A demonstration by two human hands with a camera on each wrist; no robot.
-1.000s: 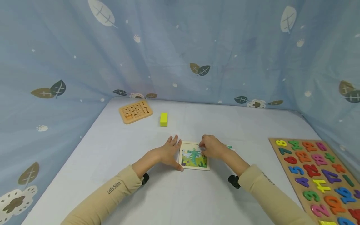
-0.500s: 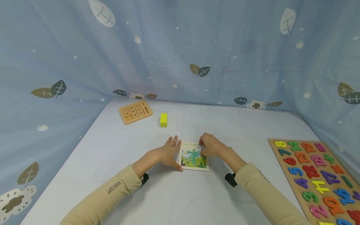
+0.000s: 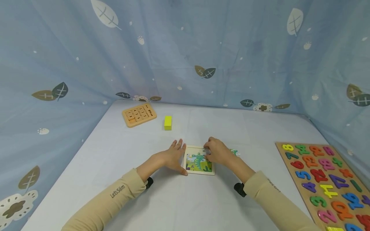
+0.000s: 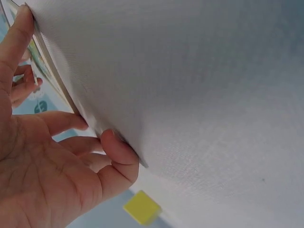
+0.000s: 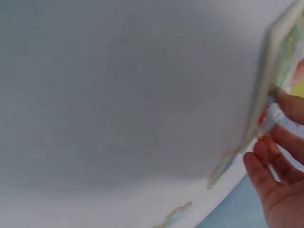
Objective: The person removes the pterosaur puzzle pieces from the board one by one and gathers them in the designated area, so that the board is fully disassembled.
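Note:
A small wooden jigsaw tray (image 3: 200, 173) with a green dinosaur picture lies flat on the white table. My left hand (image 3: 173, 157) rests along its left side, thumb at the lower corner and fingers spread. In the left wrist view, fingertips (image 4: 80, 122) touch the tray's edge. Over the tray's upper right part, my right hand (image 3: 219, 151) pinches a jigsaw piece (image 3: 207, 151) between thumb and fingers. That piece (image 5: 270, 116) shows some red and pale blue in the right wrist view, at the tray's edge. Fingers hide part of the piece and the tray's right rim.
Loose jigsaw pieces (image 5: 222, 168) lie right of the tray, partly behind my right hand in the head view. A yellow block (image 3: 168, 123) and a wooden number slide puzzle (image 3: 139, 115) sit farther back. A number board (image 3: 328, 202) fills the right side.
My right hand dips a little left and then back right over the tray's upper right, still pinching the piece. The loose piece beside its wrist shows more again. My left hand stays put.

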